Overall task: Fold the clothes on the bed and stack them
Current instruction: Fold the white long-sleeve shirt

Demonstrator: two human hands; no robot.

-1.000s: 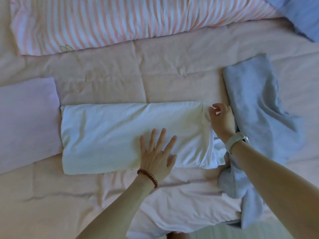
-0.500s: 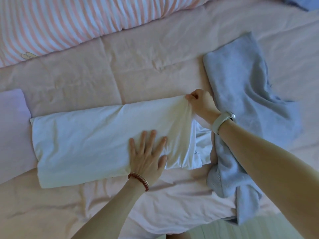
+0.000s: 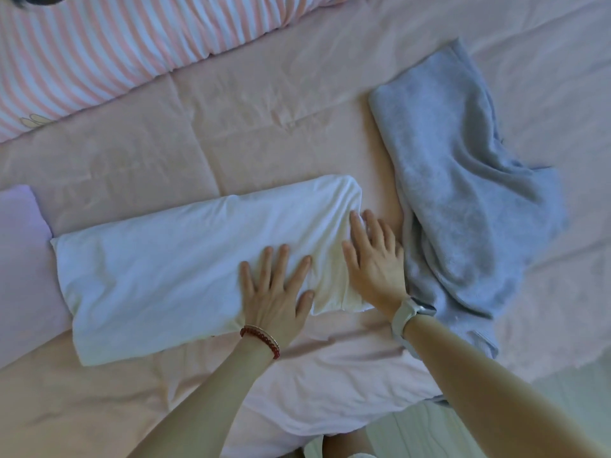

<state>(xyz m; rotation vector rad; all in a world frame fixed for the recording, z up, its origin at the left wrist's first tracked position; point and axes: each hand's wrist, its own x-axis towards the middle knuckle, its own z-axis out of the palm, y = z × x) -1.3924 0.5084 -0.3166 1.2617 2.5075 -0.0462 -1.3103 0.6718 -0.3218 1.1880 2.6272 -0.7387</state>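
Observation:
A white garment, folded into a long strip, lies across the middle of the pink bed. My left hand presses flat on it, fingers spread, a little right of its middle. My right hand lies flat on the strip's right end, fingers straight and pointing away from me. A crumpled grey-blue garment lies just right of my right hand. A pale lilac folded piece sits at the left edge, touching the white strip's left end.
A pink-and-white striped pillow runs along the far side of the bed. A light pink cloth lies rumpled under my forearms at the near edge. The floor shows below the bed's edge.
My right hand let go of the strip's far right corner, which it was pinching, and now lies flat on the right end. The loose flap there is tucked in. My left hand stayed pressed.

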